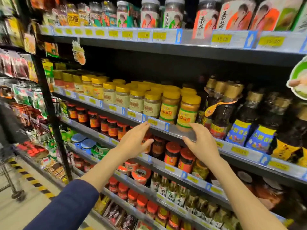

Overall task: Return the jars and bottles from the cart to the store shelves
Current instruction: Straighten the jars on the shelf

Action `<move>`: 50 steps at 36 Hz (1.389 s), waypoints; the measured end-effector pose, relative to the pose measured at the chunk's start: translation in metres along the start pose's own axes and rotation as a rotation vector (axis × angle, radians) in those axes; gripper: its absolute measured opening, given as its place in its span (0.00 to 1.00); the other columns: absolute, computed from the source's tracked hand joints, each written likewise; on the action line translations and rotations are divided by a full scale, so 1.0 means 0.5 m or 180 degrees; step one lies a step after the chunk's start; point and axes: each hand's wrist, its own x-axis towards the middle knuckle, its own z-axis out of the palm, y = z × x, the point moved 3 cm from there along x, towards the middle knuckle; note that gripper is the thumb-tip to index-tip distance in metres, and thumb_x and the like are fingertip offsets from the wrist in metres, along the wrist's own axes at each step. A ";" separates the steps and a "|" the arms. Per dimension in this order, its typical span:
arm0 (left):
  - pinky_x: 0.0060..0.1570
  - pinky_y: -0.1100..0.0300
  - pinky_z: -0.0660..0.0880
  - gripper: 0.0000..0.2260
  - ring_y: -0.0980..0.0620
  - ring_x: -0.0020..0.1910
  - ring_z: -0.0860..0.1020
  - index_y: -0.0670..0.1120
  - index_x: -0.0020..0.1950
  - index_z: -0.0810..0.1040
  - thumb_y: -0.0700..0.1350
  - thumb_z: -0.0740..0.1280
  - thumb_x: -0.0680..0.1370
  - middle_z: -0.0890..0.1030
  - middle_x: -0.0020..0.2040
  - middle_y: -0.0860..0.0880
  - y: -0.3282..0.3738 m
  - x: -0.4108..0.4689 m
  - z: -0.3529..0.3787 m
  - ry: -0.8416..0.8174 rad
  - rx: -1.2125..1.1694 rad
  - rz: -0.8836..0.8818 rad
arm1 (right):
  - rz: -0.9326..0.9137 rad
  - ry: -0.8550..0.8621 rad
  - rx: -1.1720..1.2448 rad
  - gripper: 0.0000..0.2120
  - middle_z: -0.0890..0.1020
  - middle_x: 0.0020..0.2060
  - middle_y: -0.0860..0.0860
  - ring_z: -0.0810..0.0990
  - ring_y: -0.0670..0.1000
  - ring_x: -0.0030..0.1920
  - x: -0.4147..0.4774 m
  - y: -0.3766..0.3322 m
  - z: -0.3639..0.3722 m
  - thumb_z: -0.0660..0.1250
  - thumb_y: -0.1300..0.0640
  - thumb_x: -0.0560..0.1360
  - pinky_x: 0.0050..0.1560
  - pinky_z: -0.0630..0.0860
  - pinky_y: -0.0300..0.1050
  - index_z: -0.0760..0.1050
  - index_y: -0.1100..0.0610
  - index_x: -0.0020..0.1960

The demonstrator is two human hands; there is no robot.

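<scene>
A yellow-lidded jar with a yellow and green label [187,112] stands at the front edge of the middle shelf [172,130], at the right end of a row of similar jars [137,100]. My right hand [201,143] is just below and in front of it, fingers straight, fingertips close to the jar's base; whether they touch it I cannot tell. My left hand [134,141] hovers open in front of the shelf edge to the left, holding nothing. Dark sauce bottles [222,110] stand to the right of the jar.
Red-lidded jars [172,153] fill the shelf below, with more jars and bottles lower down. Tall jars [172,14] line the top shelf. At the far left a cart's wire frame and wheel [17,195] stand on the aisle floor beside a yellow-black floor stripe.
</scene>
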 end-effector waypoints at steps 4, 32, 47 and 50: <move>0.71 0.57 0.59 0.29 0.53 0.75 0.57 0.46 0.77 0.54 0.55 0.59 0.80 0.56 0.77 0.50 -0.022 0.054 -0.007 0.0061 -0.0064 0.0199 | 0.0367 0.0128 -0.0078 0.30 0.72 0.68 0.55 0.69 0.55 0.68 0.037 -0.003 0.022 0.66 0.49 0.75 0.67 0.68 0.51 0.63 0.60 0.73; 0.58 0.50 0.70 0.24 0.39 0.66 0.70 0.62 0.76 0.48 0.62 0.48 0.80 0.58 0.76 0.38 -0.067 0.255 0.050 -0.0555 0.0785 0.1465 | 0.2198 0.0325 -0.0336 0.26 0.81 0.53 0.57 0.79 0.59 0.55 0.150 -0.003 0.061 0.72 0.41 0.68 0.50 0.76 0.53 0.74 0.59 0.56; 0.48 0.52 0.72 0.26 0.39 0.59 0.77 0.64 0.75 0.47 0.66 0.46 0.77 0.61 0.74 0.37 -0.039 0.268 0.066 -0.0560 0.1072 0.1330 | 0.2172 0.0127 -0.0188 0.31 0.79 0.54 0.57 0.78 0.59 0.55 0.171 0.017 0.059 0.75 0.40 0.64 0.51 0.77 0.53 0.72 0.60 0.55; 0.45 0.53 0.71 0.27 0.40 0.58 0.77 0.63 0.75 0.48 0.67 0.46 0.77 0.62 0.74 0.36 -0.033 0.265 0.067 -0.0469 0.1148 0.1303 | 0.2152 0.0147 -0.0208 0.31 0.79 0.53 0.57 0.78 0.59 0.55 0.171 0.018 0.060 0.75 0.40 0.64 0.48 0.75 0.51 0.72 0.60 0.55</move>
